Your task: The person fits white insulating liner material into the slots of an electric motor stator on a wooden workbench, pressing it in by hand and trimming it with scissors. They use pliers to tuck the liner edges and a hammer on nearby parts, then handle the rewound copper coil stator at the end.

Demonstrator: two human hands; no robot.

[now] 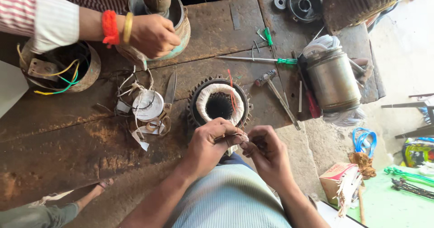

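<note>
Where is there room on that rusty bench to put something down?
The rusty brown metal bench is bare left of the scissors and the white tape roll. It is crowded around the toothed stator with white windings, the hammer and the green-handled screwdriver.

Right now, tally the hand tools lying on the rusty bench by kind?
Green-handled screwdrivers: 2, a long one and a short one
Red-handled screwdriver: 1
Steel scissors: 1
Small metal hammer: 1
Total: 5
</note>
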